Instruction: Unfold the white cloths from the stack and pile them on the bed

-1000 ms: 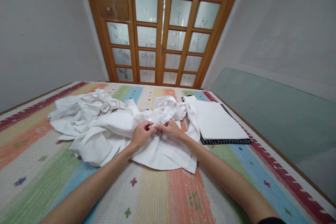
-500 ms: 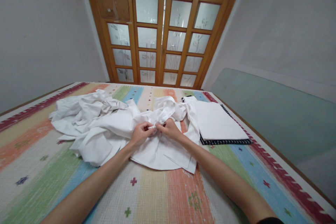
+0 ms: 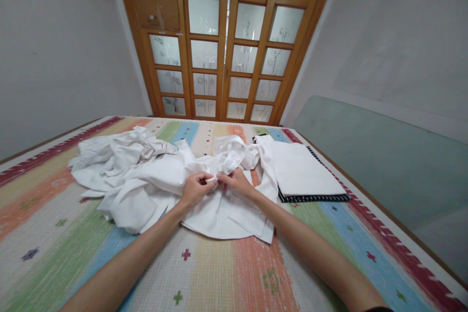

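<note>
A white shirt point(image 3: 224, 219) lies loosely bunched on the striped cover, its curved hem spread toward me. Pinched at its middle is a small fold of the cloth, with my left hand point(image 3: 195, 189) closed on it from the left. My right hand point(image 3: 237, 181) grips the same spot from the right, thumb and fingers together. The fingertips of both hands almost meet. Whether a button sits between them is too small to tell.
To the left is a crumpled heap of white cloth point(image 3: 109, 158), touching the shirt. At the right lies a folded white garment point(image 3: 307, 168) on a black-and-white striped one point(image 3: 314, 198). A pale green board point(image 3: 365, 151) stands along the right wall; wooden glazed doors point(image 3: 224, 53) are beyond.
Both hands keep hold of the shirt at nearly the same place, with only slight finger movement. The view has tipped up slightly.
</note>
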A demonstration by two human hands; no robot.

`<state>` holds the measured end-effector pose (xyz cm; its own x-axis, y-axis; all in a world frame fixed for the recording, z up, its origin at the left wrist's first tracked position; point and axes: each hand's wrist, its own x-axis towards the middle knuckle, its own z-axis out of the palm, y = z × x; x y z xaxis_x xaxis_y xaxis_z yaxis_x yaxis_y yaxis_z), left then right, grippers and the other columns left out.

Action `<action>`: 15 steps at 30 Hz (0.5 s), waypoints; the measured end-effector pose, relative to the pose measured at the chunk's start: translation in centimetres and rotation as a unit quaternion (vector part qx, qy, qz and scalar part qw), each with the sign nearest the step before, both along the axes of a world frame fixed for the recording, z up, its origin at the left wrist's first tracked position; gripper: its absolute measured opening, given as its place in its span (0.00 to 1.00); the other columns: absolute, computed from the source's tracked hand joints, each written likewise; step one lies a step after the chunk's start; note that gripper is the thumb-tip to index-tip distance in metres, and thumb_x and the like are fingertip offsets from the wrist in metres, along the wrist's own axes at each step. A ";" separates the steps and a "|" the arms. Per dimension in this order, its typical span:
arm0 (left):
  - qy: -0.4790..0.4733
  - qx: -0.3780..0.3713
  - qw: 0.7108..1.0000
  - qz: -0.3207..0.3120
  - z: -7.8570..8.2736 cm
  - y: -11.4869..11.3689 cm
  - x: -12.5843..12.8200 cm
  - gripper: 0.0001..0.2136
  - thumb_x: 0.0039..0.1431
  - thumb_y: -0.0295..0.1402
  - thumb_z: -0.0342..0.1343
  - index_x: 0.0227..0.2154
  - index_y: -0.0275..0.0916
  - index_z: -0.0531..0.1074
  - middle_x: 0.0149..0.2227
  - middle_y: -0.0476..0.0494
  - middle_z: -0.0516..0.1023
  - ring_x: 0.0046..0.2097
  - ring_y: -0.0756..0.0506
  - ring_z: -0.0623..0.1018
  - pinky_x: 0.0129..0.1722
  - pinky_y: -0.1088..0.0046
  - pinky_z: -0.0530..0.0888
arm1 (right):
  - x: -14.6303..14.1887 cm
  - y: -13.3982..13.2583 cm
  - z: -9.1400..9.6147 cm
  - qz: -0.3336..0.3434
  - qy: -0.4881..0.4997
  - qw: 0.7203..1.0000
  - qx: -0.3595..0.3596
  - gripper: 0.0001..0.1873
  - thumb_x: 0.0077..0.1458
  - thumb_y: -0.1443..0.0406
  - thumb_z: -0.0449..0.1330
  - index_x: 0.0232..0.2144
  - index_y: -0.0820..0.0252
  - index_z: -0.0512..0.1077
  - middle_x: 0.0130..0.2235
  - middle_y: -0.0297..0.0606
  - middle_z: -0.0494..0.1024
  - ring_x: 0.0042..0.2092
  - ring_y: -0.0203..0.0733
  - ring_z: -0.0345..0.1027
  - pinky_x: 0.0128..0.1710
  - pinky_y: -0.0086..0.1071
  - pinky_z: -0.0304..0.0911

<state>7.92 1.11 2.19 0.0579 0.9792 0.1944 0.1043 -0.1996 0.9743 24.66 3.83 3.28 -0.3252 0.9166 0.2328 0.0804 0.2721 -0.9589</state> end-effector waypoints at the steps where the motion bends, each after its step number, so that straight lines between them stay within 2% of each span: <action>1: 0.001 0.002 1.000 0.002 0.0 0.0 0.0 0.16 0.41 0.45 0.65 0.24 0.36 0.77 0.21 0.48 0.75 0.22 0.51 0.70 0.22 0.77 0.66 | -0.1 0.0 -0.1 -0.004 0.003 1.000 -0.006 0.15 0.46 0.54 0.64 0.22 0.60 0.69 0.21 0.32 0.72 0.24 0.36 0.65 0.23 0.29 0.63; 5: -0.008 -0.002 1.000 0.009 0.7 0.0 0.0 0.18 0.38 0.47 0.67 0.22 0.36 0.74 0.19 0.50 0.73 0.21 0.52 0.69 0.21 0.78 0.66 | -0.2 0.2 -0.2 -0.029 -0.002 1.000 -0.011 0.13 0.46 0.57 0.62 0.19 0.59 0.68 0.19 0.33 0.72 0.22 0.37 0.66 0.21 0.29 0.63; 9: -0.023 0.025 0.999 0.036 3.0 0.2 -1.2 0.18 0.38 0.46 0.68 0.22 0.36 0.73 0.18 0.52 0.70 0.20 0.52 0.68 0.20 0.78 0.64 | 1.0 1.0 1.1 -0.127 0.017 0.992 -0.009 0.10 0.45 0.59 0.61 0.20 0.58 0.66 0.18 0.32 0.71 0.20 0.37 0.66 0.18 0.29 0.63; 12: -0.026 0.089 0.992 0.086 5.2 0.4 -2.7 0.16 0.40 0.44 0.68 0.22 0.36 0.74 0.21 0.51 0.72 0.22 0.53 0.68 0.21 0.79 0.64 | 2.8 2.0 2.8 -0.213 0.104 0.971 -0.023 0.10 0.47 0.58 0.60 0.25 0.56 0.63 0.18 0.29 0.71 0.18 0.37 0.65 0.16 0.28 0.62; 15: -0.015 0.137 0.980 0.143 7.0 0.4 -3.7 0.14 0.43 0.43 0.67 0.24 0.36 0.75 0.23 0.51 0.73 0.23 0.53 0.67 0.23 0.79 0.65 | 4.6 3.1 4.9 -0.298 0.196 0.934 -0.009 0.15 0.48 0.57 0.61 0.25 0.54 0.57 0.19 0.27 0.71 0.16 0.33 0.64 0.14 0.26 0.60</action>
